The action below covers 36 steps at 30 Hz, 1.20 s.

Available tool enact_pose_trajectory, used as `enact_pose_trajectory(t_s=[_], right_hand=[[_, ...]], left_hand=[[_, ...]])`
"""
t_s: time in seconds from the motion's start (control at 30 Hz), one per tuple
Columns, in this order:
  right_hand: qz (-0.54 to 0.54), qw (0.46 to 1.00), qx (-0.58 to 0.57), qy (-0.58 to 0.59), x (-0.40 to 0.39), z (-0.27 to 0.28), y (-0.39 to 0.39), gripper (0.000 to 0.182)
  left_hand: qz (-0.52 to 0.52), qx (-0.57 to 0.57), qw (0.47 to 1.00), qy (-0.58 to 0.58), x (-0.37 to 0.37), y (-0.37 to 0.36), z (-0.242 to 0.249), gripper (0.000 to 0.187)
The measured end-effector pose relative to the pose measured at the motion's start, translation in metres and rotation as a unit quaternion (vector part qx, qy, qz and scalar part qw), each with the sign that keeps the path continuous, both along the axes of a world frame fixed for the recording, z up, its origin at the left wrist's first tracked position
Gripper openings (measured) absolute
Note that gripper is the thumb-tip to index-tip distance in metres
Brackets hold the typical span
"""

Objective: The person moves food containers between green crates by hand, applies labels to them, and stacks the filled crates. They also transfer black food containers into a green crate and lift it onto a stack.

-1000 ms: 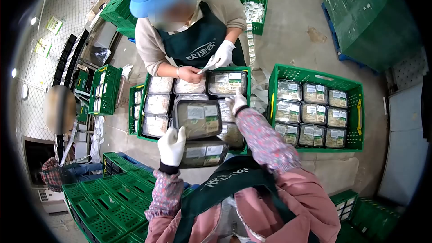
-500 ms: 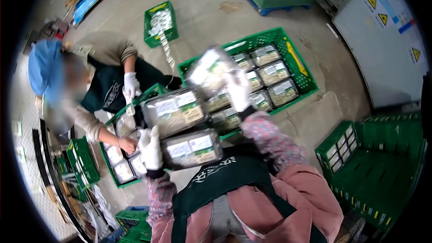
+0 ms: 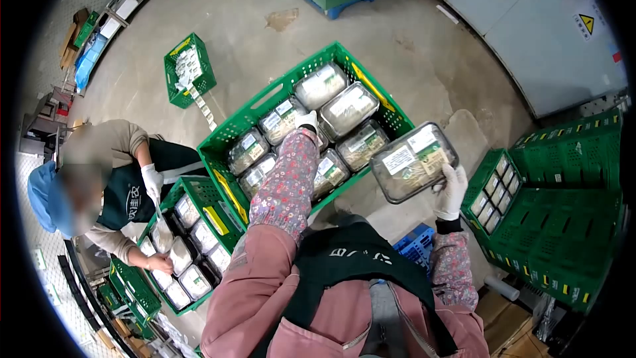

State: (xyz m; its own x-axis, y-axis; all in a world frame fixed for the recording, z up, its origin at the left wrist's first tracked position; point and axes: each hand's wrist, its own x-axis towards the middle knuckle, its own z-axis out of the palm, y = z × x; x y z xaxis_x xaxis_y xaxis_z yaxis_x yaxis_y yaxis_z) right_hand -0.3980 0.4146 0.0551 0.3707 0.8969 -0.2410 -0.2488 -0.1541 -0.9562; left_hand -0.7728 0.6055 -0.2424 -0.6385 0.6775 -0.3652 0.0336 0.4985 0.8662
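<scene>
My gloved left hand (image 3: 307,120) reaches into a large green crate (image 3: 270,97). Its fingers close on the near-left edge of a film-wrapped food tray (image 3: 351,109) that sits higher than its neighbours; part of the grip is hidden. Off the crate's right side, my gloved right hand (image 3: 453,191) grips another labelled food tray (image 3: 414,162) by its lower right corner, holding it tilted in the air. Pale food shows through the clear film. More black trays, such as one at the left (image 3: 248,150) and one at the front (image 3: 364,146), lie in the crate.
A co-worker in a blue cap (image 3: 42,199) handles trays over a second green crate (image 3: 218,215) at the left. A small green crate (image 3: 207,69) holds a roll of labels. Stacked green crates (image 3: 563,219) stand right, and a blue plastic pallet (image 3: 416,244) lies beside me.
My right hand has moved from above the crate to its right with a tray. My left hand has gone from the two trays at the left into the crate. The view has shifted.
</scene>
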Motion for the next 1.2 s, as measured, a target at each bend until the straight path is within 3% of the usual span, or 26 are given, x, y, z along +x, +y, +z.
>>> enact_pose_trajectory(t_s=[0.03, 0.1, 0.17, 0.23, 0.3, 0.4, 0.5, 0.57, 0.6, 0.63, 0.67, 0.7, 0.77, 0.83, 0.87, 0.9, 0.97, 1.0, 1.03, 1.07, 1.1, 1.2], right_hand=[[0.011, 1.000, -0.011, 0.007, -0.001, -0.010, 0.005, 0.007], [0.039, 0.998, -0.027, 0.037, -0.012, -0.020, 0.017, 0.010], [0.086, 0.992, -0.025, 0.088, -0.024, -0.038, 0.040, 0.014], [0.132, 0.987, -0.024, 0.088, -0.036, -0.057, 0.065, 0.013], [0.196, 0.975, -0.109, 0.010, -0.037, -0.082, 0.083, 0.018], [0.299, 0.900, -0.275, -0.156, -0.031, -0.072, 0.091, 0.032], [0.315, 0.873, -0.152, -0.341, -0.015, -0.104, 0.107, 0.030], [0.316, 0.874, -0.088, -0.358, -0.027, -0.085, 0.108, 0.026], [0.349, 0.886, -0.061, -0.299, -0.047, -0.073, 0.107, 0.026], [0.365, 0.869, -0.006, -0.333, -0.060, -0.082, 0.113, 0.025], [0.372, 0.828, 0.155, -0.390, -0.079, -0.081, 0.111, 0.022], [0.415, 0.855, 0.085, -0.299, -0.112, -0.063, 0.097, 0.020], [0.495, 0.842, 0.014, -0.213, -0.171, -0.045, 0.070, 0.020], [0.534, 0.822, 0.072, -0.185, -0.233, -0.030, 0.025, 0.018], [0.588, 0.809, 0.011, -0.010, -0.267, -0.041, 0.002, 0.019], [0.620, 0.778, 0.052, -0.088, -0.296, -0.035, -0.029, 0.017], [0.715, 0.693, 0.086, -0.031, -0.353, -0.041, -0.091, 0.023], [0.741, 0.669, 0.050, -0.016, -0.376, -0.036, -0.124, 0.023], [0.747, 0.656, 0.104, -0.026, -0.402, -0.045, -0.153, 0.024], [0.757, 0.652, 0.029, -0.020, -0.425, -0.061, -0.180, 0.027], [0.749, 0.654, 0.086, -0.065, -0.452, -0.107, -0.201, 0.032], [0.730, 0.641, 0.038, -0.233, -0.516, -0.206, -0.272, 0.057]], left_hand=[[-0.018, 0.029, 0.998, 0.045, -0.003, -0.011, -0.008, 0.027], [-0.014, 0.118, 0.982, -0.145, -0.001, -0.059, 0.041, 0.028], [-0.027, 0.056, 0.974, -0.216, -0.005, -0.110, 0.113, 0.029], [0.032, 0.068, 0.969, -0.237, -0.011, -0.151, 0.133, 0.027], [-0.026, 0.081, 0.967, -0.242, -0.026, -0.198, 0.159, 0.028], [0.006, 0.067, 0.976, -0.207, -0.035, -0.265, 0.197, 0.030], [0.065, 0.086, 0.981, -0.162, -0.043, -0.333, 0.217, 0.027], [0.080, 0.099, 0.975, -0.183, -0.048, -0.375, 0.217, 0.032], [0.108, 0.100, 0.977, -0.154, -0.041, -0.402, 0.226, 0.032], [0.104, 0.115, 0.980, -0.123, -0.031, -0.419, 0.234, 0.031], [0.117, 0.115, 0.976, -0.141, -0.020, -0.430, 0.246, 0.031], [0.131, 0.151, 0.958, -0.206, -0.013, -0.452, 0.238, 0.030], [0.175, 0.112, 0.951, -0.229, 0.013, -0.478, 0.250, 0.026], [0.191, 0.193, 0.935, -0.229, 0.029, -0.506, 0.239, 0.022], [0.228, 0.177, 0.931, -0.223, 0.035, -0.521, 0.247, 0.022], [0.249, 0.162, 0.928, -0.226, 0.037, -0.531, 0.253, 0.022], [0.290, 0.207, 0.910, -0.213, 0.039, -0.560, 0.261, 0.024], [0.316, 0.198, 0.908, -0.189, 0.037, -0.576, 0.264, 0.025], [0.342, 0.187, 0.906, -0.166, 0.035, -0.592, 0.265, 0.027], [0.369, 0.182, 0.902, -0.127, 0.033, -0.609, 0.264, 0.027], [0.417, 0.192, 0.876, -0.146, 0.032, -0.623, 0.270, 0.027], [0.491, 0.176, 0.847, -0.101, 0.028, -0.668, 0.283, 0.028]])
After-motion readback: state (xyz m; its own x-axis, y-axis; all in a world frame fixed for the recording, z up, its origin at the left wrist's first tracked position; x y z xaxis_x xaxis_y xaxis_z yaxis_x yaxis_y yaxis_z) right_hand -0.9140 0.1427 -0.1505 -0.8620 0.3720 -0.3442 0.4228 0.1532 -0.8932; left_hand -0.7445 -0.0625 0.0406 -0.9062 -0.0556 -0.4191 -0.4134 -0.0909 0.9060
